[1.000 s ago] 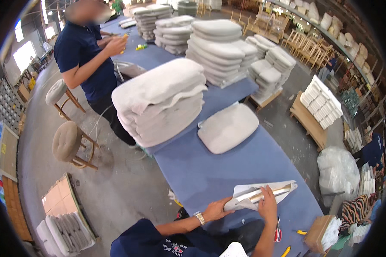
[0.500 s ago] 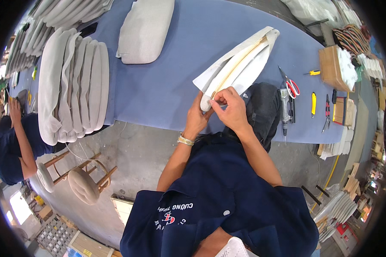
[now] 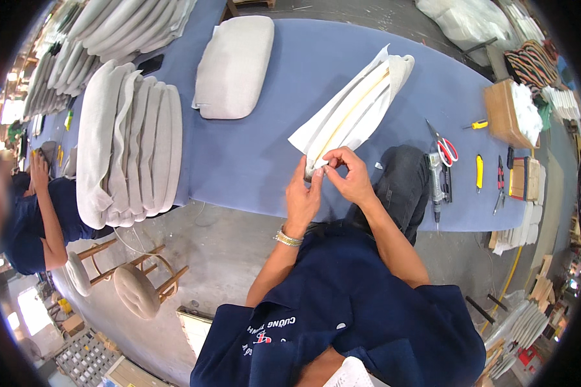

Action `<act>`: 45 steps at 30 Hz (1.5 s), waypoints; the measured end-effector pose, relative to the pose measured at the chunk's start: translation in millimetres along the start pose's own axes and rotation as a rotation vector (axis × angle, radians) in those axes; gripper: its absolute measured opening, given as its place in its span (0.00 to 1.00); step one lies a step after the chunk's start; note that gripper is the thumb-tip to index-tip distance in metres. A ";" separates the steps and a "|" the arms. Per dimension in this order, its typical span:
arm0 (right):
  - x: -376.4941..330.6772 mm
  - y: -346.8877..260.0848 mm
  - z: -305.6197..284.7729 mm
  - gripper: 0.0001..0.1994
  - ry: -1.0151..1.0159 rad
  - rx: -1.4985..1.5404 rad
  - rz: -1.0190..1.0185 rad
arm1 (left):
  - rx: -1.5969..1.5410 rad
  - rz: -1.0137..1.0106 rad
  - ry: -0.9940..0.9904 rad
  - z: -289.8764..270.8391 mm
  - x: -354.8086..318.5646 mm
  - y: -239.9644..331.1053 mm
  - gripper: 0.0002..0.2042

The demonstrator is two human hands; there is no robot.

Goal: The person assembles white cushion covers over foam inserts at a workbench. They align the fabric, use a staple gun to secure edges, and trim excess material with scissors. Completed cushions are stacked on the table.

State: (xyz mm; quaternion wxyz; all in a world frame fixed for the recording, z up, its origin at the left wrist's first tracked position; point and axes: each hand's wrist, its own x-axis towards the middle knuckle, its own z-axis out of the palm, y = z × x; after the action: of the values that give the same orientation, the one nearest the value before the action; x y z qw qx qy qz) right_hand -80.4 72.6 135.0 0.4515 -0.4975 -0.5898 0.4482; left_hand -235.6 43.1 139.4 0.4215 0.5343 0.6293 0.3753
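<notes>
1. Cushion cover (image 3: 355,113): a white fabric cover with a tan zipper line along it, lying on the blue table (image 3: 258,161), its near end pinched in both hands. It looks light, limp and easy to crease, so the seam or zipper edge seems the surest place to take it.
2. Left hand (image 3: 301,197): its grip is closed, fingertips pressed on the cover's near corner.
3. Right hand (image 3: 350,175): touching the left, its grip is also pinched on that same corner, thumb against forefinger.
4. Left of the grip, well apart: a stack of filled grey cushions (image 3: 132,151), and beyond it one single cushion (image 3: 234,64).
5. Right of the grip: red-handled scissors (image 3: 442,145), a yellow utility knife (image 3: 479,172), then an open brown cardboard box (image 3: 507,116) of white stuffing.
</notes>
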 end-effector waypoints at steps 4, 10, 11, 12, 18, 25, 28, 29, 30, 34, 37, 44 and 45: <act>1.2 9.6 5.6 0.09 0.027 0.150 0.040 | -0.058 -0.103 0.017 4.2 9.0 13.9 0.27; -3.8 -0.3 -26.8 0.07 0.056 0.416 0.157 | 0.178 0.081 0.087 15.6 8.5 -3.7 0.24; -5.0 -1.3 -46.0 0.07 0.140 0.267 0.122 | 0.156 0.067 0.087 14.7 10.0 -1.3 0.24; -12.4 2.8 -70.5 0.08 0.225 0.119 0.095 | 0.137 0.046 0.083 12.3 8.5 4.7 0.24; -100.1 136.7 -247.8 0.21 0.730 -0.578 0.565 | 0.190 0.047 0.141 8.9 4.1 -6.7 0.24; -130.9 179.2 -274.6 0.39 0.514 -0.884 0.720 | 0.214 0.133 0.222 16.6 10.7 -14.4 0.24; -134.9 221.7 -305.0 0.44 0.396 -1.126 0.351 | 0.184 0.089 0.195 19.5 6.7 -7.7 0.25; -127.5 218.0 -314.5 0.42 0.345 -1.024 0.513 | 0.186 0.107 0.214 22.1 3.4 -9.4 0.25; -118.2 208.9 -320.1 0.41 0.293 -0.917 0.671 | 0.193 0.126 0.238 23.9 1.5 -10.8 0.26; -105.6 162.6 -332.1 0.25 0.340 -0.855 0.601 | 0.184 0.015 0.225 30.4 -1.4 -8.1 0.28; -81.8 75.3 -312.6 0.13 0.417 -0.653 0.567 | 0.198 -0.052 0.121 17.1 -2.7 -0.8 0.28; -67.3 -80.3 -173.5 0.15 0.308 -0.353 0.419 | 0.226 0.153 0.222 15.2 -1.0 -12.9 0.28; -66.2 -81.2 -152.6 0.16 0.261 -0.235 0.427 | 0.227 0.168 0.222 14.1 0.5 -14.7 0.28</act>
State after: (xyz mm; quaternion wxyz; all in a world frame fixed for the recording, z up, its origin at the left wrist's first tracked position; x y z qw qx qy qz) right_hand 60.6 10.7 237.7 0.3582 -0.7131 -0.4563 0.3937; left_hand -227.7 41.8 120.7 0.2536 0.5844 0.6635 0.3924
